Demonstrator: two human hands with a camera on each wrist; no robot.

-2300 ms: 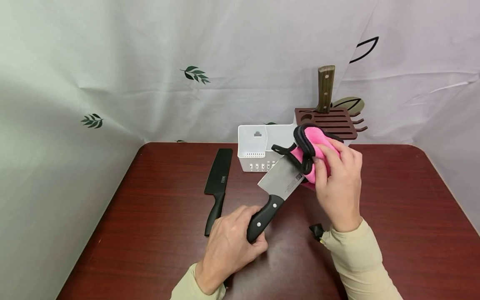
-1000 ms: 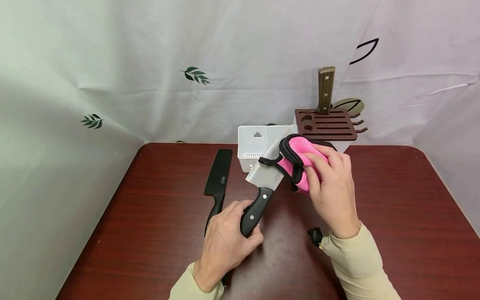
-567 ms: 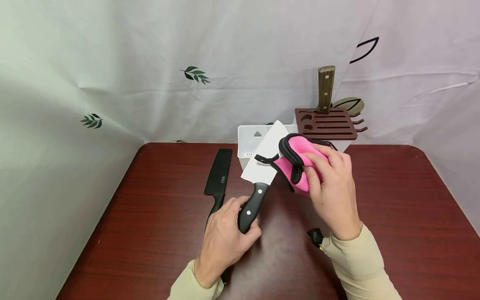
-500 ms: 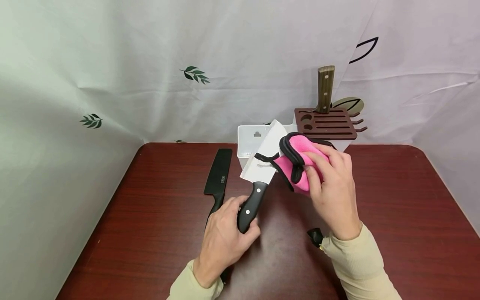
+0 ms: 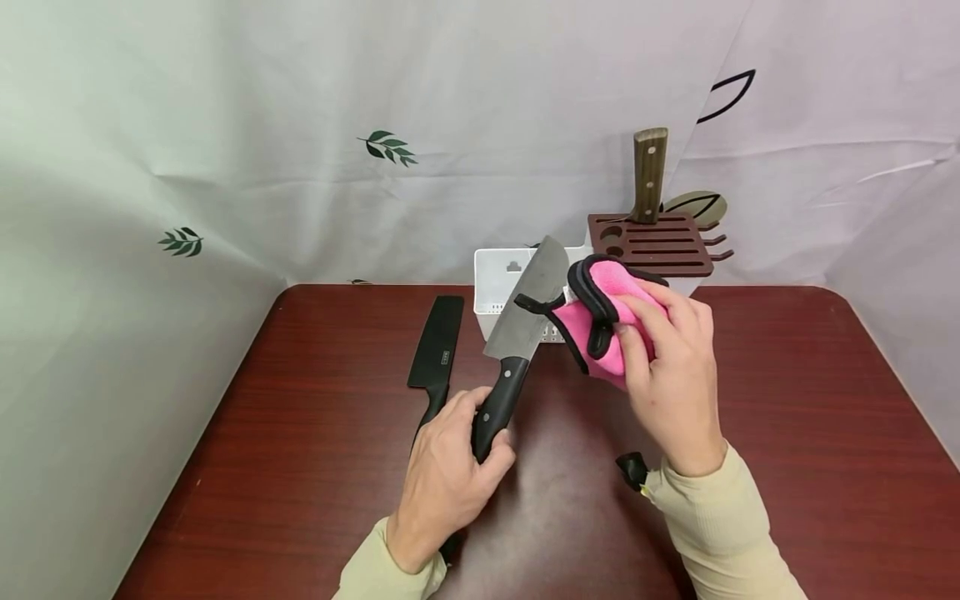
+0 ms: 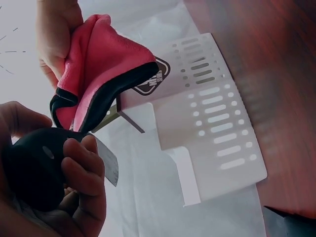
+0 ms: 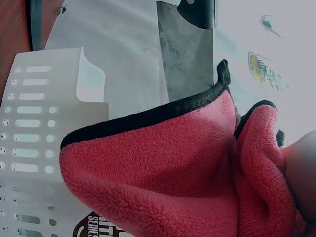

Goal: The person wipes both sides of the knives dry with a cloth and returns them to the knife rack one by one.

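My left hand (image 5: 450, 479) grips the black riveted handle of a wide-bladed kitchen knife (image 5: 525, 308), its blade pointing up and away over the table. A folded pink cloth (image 5: 618, 292) with black edging is pinched in my right hand (image 5: 675, 379), just right of the blade. The cloth's black loop crosses in front of the blade in the head view. In the right wrist view the cloth (image 7: 163, 163) hides the lower part of the blade (image 7: 187, 59); whether they touch I cannot tell. The left wrist view shows fingers (image 6: 86, 173) curled round the handle.
A black knife (image 5: 437, 346) lies on the table to the left. Behind the blade stands a white perforated rack (image 5: 498, 275) with a brown slotted top (image 5: 675, 258); a wooden-handled knife (image 5: 649, 175) stands in it. A small black object (image 5: 632, 471) shows beside my right sleeve.
My left hand has swung the knife leftward and more upright. The cloth has come away from the blade's far part, which shows now, and has shifted slightly up and right since half a second ago.
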